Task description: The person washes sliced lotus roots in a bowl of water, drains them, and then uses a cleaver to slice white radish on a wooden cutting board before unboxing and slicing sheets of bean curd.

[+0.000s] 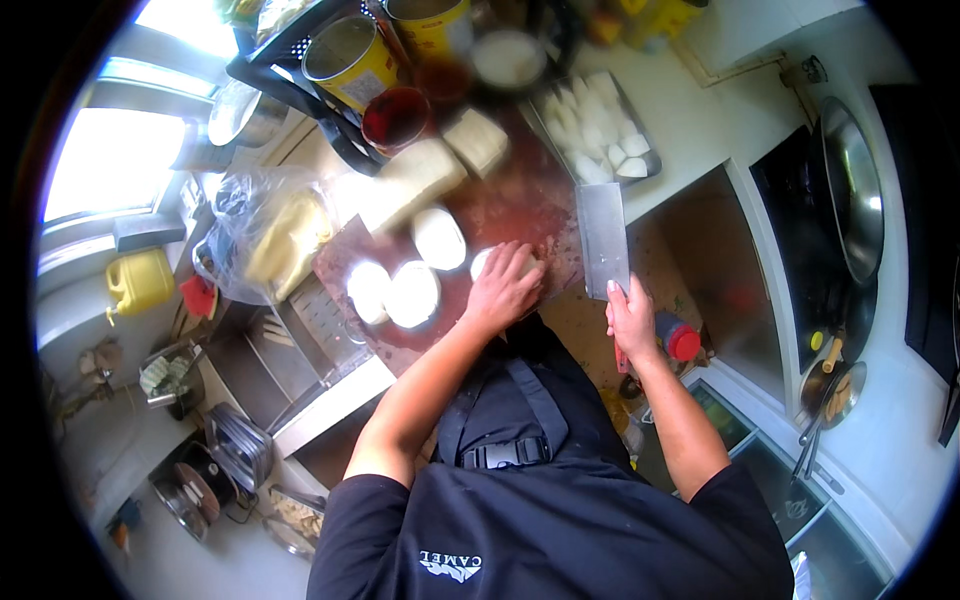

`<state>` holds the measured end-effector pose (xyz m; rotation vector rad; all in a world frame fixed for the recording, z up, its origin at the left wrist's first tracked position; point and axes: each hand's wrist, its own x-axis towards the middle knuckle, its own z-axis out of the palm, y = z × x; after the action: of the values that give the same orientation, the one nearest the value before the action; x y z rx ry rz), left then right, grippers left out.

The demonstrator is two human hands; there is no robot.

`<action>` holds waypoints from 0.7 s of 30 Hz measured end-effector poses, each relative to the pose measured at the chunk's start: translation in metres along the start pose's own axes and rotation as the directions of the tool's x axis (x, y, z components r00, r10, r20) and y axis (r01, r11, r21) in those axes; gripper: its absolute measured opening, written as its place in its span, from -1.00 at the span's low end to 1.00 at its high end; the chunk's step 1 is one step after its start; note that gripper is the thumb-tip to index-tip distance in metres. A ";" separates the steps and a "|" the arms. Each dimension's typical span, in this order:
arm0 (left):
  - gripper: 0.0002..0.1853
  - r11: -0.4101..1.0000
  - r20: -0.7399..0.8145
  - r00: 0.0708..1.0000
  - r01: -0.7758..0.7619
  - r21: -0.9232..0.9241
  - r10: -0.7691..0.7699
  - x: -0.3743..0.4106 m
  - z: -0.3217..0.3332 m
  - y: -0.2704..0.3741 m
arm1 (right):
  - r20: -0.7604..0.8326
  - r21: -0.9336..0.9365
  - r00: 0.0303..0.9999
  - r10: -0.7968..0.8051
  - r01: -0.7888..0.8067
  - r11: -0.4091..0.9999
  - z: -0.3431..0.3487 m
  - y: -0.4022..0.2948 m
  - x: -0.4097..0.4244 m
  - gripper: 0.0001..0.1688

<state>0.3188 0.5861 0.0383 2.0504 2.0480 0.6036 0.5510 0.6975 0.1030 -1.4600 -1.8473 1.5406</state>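
My left hand (508, 283) rests with curled fingers on a white, radish-like piece (481, 262), mostly covered by the hand, near the front edge of a reddish-brown chopping board (495, 206). My right hand (631, 321) grips the red handle of a cleaver (604, 236). Its broad blade is raised just beyond the board's right side, pointing towards a metal tray (654, 161) of cut white chunks (596, 127). Three more white pieces (439, 238) lie to the left on the board, overexposed. Behind them are two pale blocks (416, 180), blurred.
A red bowl (395, 118) and yellow tins (352, 64) stand behind the board. To the left are a plastic bag (262, 225) with pale yellow contents and a steel sink (277, 345). A wok (855, 187) sits far right; a red-lidded jar (681, 339) is below my right hand.
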 end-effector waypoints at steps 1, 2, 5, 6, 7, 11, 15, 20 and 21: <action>-0.49 1.000 -0.005 1.000 0.025 0.018 -0.025 -0.008 -0.005 -0.003 | 0.006 -0.004 1.000 0.004 -0.004 1.000 -0.001 0.001 0.000 -0.72; -0.49 0.998 -0.010 0.999 0.050 0.035 -0.050 -0.018 -0.010 -0.006 | 0.018 -0.012 1.000 0.005 -0.004 1.000 0.000 0.009 -0.001 -0.72; -0.45 0.995 -0.016 0.995 0.095 0.033 -0.095 -0.039 -0.030 -0.012 | 0.050 -0.007 0.999 -0.001 0.001 1.000 0.006 0.024 -0.007 -0.72; -0.44 0.995 -0.019 0.995 0.101 -0.006 -0.102 -0.041 -0.044 -0.010 | 0.058 0.015 0.998 -0.003 0.002 1.000 0.009 0.022 -0.008 -0.73; -0.42 0.993 -0.020 0.994 0.107 -0.045 -0.108 -0.043 -0.053 -0.010 | 0.065 0.038 0.998 -0.006 0.004 0.999 0.011 0.019 -0.008 -0.73; -0.23 0.858 -0.356 0.788 0.506 -0.088 -0.502 -0.051 -0.046 -0.052 | 0.097 0.153 0.994 0.052 -0.066 0.986 0.014 -0.004 -0.008 -0.75; -0.23 0.544 -0.076 0.539 0.835 -0.076 -0.839 -0.009 -0.069 -0.077 | 0.090 0.100 0.996 0.011 -0.020 0.995 0.010 0.009 -0.003 -0.76; -0.54 0.696 -0.131 0.705 0.622 -0.358 -0.697 0.025 -0.074 -0.064 | 0.068 0.018 0.996 -0.064 0.063 0.998 0.002 0.034 0.002 -0.77; -0.60 0.818 -0.259 0.781 0.501 -0.281 -0.568 0.033 -0.072 -0.052 | 0.058 0.029 0.997 -0.052 0.051 0.998 0.000 0.034 0.001 -0.77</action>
<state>0.2409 0.6097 0.0872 1.2098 2.4845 1.0336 0.5674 0.6944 0.0732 -1.3581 -1.8740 1.5945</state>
